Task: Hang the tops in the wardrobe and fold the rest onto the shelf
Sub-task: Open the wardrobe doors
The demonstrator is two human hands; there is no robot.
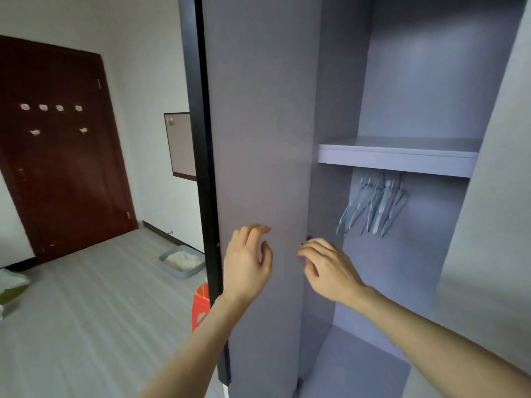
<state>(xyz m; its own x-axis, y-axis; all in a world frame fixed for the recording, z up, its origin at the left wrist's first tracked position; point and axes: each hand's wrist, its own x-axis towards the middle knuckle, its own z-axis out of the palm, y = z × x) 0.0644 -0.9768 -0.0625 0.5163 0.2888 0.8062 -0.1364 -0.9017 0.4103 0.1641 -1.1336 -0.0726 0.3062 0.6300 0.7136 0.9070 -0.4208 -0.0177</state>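
- Wardrobe (416, 81) stands open, its grey door (258, 139) swung left.
- Left hand (247, 262) hovers at the door's inner face, fingers loosely curled, holding nothing.
- Right hand (327, 268) pinches a small dark knob (309, 238) at the door edge.
- Hangers (376, 205) hang bunched under the shelf (396, 158).

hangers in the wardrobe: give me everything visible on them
A bunch of thin pale-blue and whitish clothes hangers, plastic by the look, hangs under the lavender-grey wardrobe shelf, near the compartment's back wall. They are bare, with no garment on them, packed close together and tilted, arms pointing down and to the left. Their hooks go up behind the shelf's front edge; the rail is hidden. The count is unclear through blur. Neither hand touches them; the right hand is lower left, at the door's edge.
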